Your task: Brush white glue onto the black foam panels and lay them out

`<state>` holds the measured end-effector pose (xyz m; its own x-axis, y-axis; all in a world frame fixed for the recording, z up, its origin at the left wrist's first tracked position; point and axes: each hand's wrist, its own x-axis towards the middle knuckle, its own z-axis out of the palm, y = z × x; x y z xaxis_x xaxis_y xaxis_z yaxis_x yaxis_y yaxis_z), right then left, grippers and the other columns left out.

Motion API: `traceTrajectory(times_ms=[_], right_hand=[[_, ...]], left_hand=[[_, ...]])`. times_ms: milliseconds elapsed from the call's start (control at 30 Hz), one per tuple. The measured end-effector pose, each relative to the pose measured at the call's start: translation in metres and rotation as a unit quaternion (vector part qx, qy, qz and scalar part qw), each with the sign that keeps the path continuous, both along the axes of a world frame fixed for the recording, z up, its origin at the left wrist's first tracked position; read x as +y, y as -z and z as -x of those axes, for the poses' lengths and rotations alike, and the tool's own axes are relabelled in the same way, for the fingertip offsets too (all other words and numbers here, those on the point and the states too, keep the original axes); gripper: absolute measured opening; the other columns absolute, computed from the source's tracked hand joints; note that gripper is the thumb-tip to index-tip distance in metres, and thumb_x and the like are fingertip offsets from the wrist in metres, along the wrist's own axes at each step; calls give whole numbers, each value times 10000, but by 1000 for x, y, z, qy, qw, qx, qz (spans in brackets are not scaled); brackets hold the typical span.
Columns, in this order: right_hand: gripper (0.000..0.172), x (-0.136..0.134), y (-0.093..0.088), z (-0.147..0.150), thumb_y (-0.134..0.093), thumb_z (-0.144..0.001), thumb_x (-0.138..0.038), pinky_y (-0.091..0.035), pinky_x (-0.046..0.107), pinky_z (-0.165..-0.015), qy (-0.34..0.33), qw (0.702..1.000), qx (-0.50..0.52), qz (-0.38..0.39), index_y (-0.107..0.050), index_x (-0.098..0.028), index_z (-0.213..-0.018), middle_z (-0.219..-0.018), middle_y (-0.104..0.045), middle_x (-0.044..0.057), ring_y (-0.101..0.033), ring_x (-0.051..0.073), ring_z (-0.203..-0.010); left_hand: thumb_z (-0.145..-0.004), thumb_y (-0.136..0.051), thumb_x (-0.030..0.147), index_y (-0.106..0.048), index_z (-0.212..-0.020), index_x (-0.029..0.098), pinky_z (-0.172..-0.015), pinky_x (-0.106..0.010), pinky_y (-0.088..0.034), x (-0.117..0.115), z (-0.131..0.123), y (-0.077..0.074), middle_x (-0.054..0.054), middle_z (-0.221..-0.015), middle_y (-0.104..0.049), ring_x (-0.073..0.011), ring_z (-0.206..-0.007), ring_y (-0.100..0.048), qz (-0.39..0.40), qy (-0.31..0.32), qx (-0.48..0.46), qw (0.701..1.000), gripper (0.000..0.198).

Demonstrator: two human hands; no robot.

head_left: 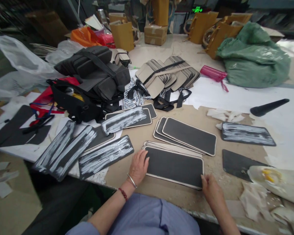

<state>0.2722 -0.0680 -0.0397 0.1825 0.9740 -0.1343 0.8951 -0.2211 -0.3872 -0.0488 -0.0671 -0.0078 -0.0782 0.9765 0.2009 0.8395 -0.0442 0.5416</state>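
Two bare hands, the left hand [138, 166] and the right hand [209, 186], well apart at opposite ends of a black rectangular panel with a beige rim [173, 166].
The panel tops a stack near the front edge of the worktable, on brown sheeting [139, 133]; the right hand pinches its near right corner, while the left touches its left end, whether gripping I cannot tell. Black panels streaked with white [106, 155] lie to the left, and white paper [237, 98] covers the table's right side beneath a bulging green plastic sack [257, 62]. Behind stand a taped brown cardboard box [155, 35] and, beyond, a lit green sign [197, 9] in a dim room.
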Motion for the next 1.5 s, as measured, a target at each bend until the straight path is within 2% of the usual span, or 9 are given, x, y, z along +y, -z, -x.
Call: traceTrajectory(times_ms=[100,200,467,633,767,900,1267,1400,1500], right_hand=[[220,-1,-5,3,-299,-784,-421,-316,292,-488,-7,1000,3,0,-320,-251,-644,-527,-464,6,-468,180,-479],[227,-1,-8,6,-290,-794,-416,-329,295,-495,0,1000,8,7,-334,-246,-650,-547,-489,18,-481,178,-489],[317,-3,-9,3,-230,-833,-452,-379,317,-539,-1,1000,9,17,-391,-230,-674,-591,-525,46,-516,196,-538],[428,2,-28,20,-184,-888,-364,-427,381,-658,29,990,-138,-20,-542,-129,-872,-743,-581,137,-550,252,-733],[443,21,-30,70,-311,-888,-347,-372,426,-901,-122,981,-110,-105,-418,-97,-1237,-1185,-500,185,-420,271,-1132],[529,37,-16,100,-399,-865,-327,-236,449,-1027,-246,962,-63,-104,-307,-104,-1337,-1376,-330,161,-201,260,-1300],[604,42,-6,43,-377,-850,-406,-173,532,-1021,-205,971,-116,-46,-241,-118,-1364,-1413,-261,149,-160,292,-1310],[597,42,-4,43,-348,-863,-408,-203,517,-1020,-209,971,-91,-74,-216,-119,-1368,-1398,-288,149,-174,281,-1306],[545,36,-3,33,-281,-892,-362,-290,483,-986,-134,981,-61,-122,-204,-100,-1364,-1358,-333,176,-255,262,-1275]], left_hand=[[-855,-422,245,-414,-1249,135,-1019,-447,-305,13,-18,3,-152,-1319,-419,-264,-1257,-329,11,107,91,990,410],[-839,-460,326,-358,-1311,186,-1045,-482,-239,21,-27,8,-134,-1402,-314,-287,-1302,-239,49,156,140,977,503],[-821,-473,416,-365,-1317,194,-1052,-472,-201,22,-26,18,-142,-1406,-305,-281,-1306,-236,69,173,177,966,554],[-807,-498,393,-372,-1314,187,-1050,-481,-191,22,-28,19,-154,-1404,-301,-293,-1305,-233,71,175,169,967,561],[-808,-496,354,-375,-1310,176,-1052,-487,-179,23,-28,17,-157,-1407,-291,-290,-1312,-213,76,176,162,968,546],[-809,-493,388,-357,-1319,184,-1054,-489,-176,23,-28,16,-147,-1414,-282,-283,-1321,-190,94,180,164,965,566],[-786,-524,400,-352,-1323,181,-1053,-509,-155,23,-28,19,-161,-1418,-265,-299,-1321,-180,120,182,171,961,605],[-792,-517,388,-365,-1314,168,-1049,-519,-175,24,-28,21,-168,-1414,-268,-303,-1320,-177,109,182,162,964,586],[-846,-433,326,-237,-1367,148,-1058,-487,-208,21,-22,17,-152,-1426,-251,-265,-1327,-166,84,165,120,975,584]])
